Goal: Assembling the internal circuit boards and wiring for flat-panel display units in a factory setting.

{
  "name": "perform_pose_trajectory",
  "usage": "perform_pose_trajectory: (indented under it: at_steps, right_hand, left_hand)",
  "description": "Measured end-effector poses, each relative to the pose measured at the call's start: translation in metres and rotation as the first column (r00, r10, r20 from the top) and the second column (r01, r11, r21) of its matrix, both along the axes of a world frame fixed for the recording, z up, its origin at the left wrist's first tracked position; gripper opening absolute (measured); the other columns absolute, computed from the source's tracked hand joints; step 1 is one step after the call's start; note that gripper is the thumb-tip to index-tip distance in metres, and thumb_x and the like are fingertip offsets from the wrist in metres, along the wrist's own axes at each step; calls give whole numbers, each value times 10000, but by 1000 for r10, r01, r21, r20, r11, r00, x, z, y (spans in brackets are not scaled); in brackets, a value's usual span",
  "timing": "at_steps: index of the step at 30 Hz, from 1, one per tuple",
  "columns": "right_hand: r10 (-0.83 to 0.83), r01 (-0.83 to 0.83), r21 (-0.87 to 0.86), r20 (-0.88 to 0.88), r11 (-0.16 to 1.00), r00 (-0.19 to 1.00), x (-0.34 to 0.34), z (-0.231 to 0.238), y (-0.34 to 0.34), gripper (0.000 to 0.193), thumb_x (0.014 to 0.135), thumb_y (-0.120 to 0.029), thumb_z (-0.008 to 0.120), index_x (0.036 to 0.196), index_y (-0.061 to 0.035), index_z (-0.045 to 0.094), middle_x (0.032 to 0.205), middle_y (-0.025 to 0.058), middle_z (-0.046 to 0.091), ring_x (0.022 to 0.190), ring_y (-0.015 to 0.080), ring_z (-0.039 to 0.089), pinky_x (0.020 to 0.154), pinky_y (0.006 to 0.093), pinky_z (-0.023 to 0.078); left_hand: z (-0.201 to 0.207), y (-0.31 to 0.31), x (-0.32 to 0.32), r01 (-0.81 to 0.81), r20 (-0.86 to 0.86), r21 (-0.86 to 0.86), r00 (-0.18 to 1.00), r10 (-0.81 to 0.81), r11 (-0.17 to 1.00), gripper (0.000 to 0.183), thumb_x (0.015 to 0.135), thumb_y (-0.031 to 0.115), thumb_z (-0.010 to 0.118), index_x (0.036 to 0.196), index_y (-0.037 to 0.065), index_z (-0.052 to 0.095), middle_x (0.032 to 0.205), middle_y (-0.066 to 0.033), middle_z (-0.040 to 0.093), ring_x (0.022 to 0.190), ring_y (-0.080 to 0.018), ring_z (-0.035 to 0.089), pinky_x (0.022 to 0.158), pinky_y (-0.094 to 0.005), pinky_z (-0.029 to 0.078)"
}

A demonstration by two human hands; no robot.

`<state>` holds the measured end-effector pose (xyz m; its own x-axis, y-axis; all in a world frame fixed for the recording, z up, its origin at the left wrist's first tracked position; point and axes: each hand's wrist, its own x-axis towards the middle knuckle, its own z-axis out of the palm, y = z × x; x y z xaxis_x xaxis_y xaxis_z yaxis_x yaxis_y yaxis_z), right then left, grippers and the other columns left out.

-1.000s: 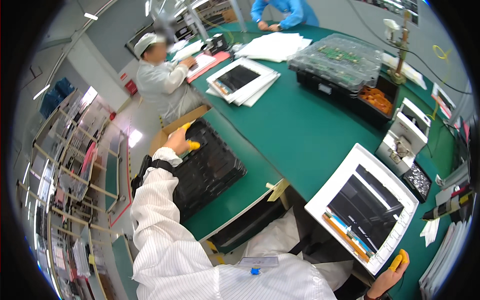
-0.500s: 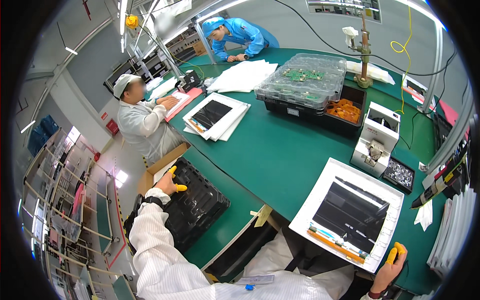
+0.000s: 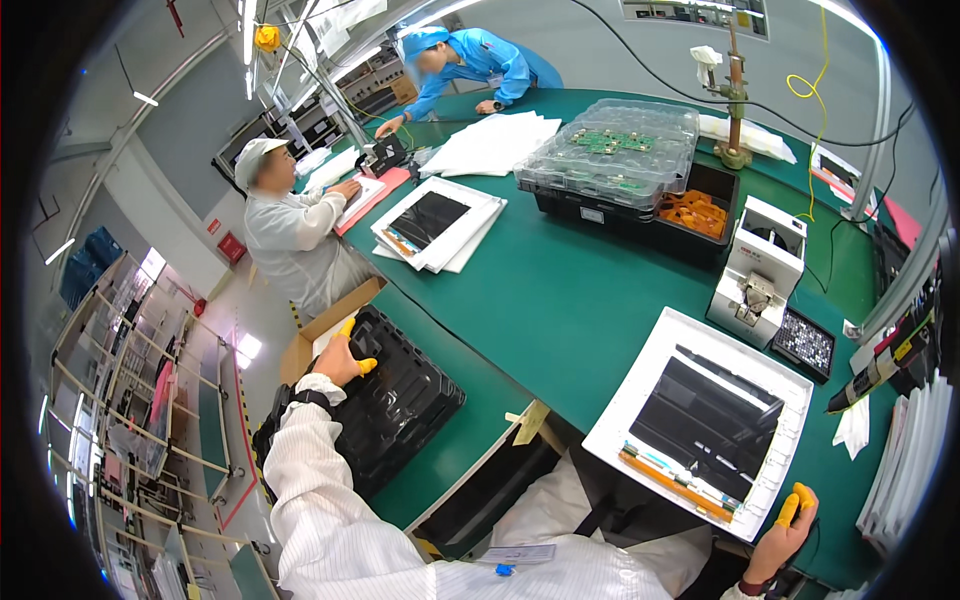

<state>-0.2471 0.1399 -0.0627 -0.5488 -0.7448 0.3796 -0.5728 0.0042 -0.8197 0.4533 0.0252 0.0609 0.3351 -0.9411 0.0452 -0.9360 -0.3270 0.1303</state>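
Note:
My left hand (image 3: pixel 340 362), with yellow finger cots, rests on the upper left edge of a black moulded plastic tray (image 3: pixel 405 400). Its thumb and forefinger are spread apart; the other fingers are hidden. At the lower right, my right hand (image 3: pixel 783 540) lies beside the near right corner of a white foam tray (image 3: pixel 622 400), its cot-covered fingers stretched out. Whether they touch the foam rim I cannot tell. A dark display panel (image 3: pixel 705 420) sits in that tray, with an orange flex strip (image 3: pixel 675 484) along its near side.
A white desktop machine (image 3: pixel 757 270) and a black tray of small parts (image 3: pixel 803 343) stand beyond the foam tray. Farther back are clear plastic trays (image 3: pixel 610 150) and a black bin with orange parts (image 3: pixel 692 214). Foam trays (image 3: pixel 437 222) lie mid-table. Two co-workers sit or lean opposite.
The co-worker in blue has reached an arm out to the left. The white-capped co-worker has lifted their head. My view has shifted slightly; my hands stay in place.

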Motion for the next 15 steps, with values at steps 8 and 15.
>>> perform_pose_trajectory:
  at_steps: [8,15]
  right_hand:
    - [17,-17,-7,5,1000,1000,-1,-1,0,147,972,-44,498,1074,42,561,1073,93,575,990,193,533,914,279,397]
    - [22,-22,-12,0,1000,1000,-2,-4,0,144,968,-34,494,1073,41,556,1076,90,571,991,194,531,910,275,397]
  left_hand:
    - [-10,2,27,-95,61,-114,993,102,989,754,696,347,826,1215,-99,508,1171,-292,572,1135,-406,549,956,-431,450]
    - [-14,3,33,-91,-75,-199,994,77,976,785,689,359,839,1234,-91,498,1199,-283,575,1144,-396,554,963,-415,447]
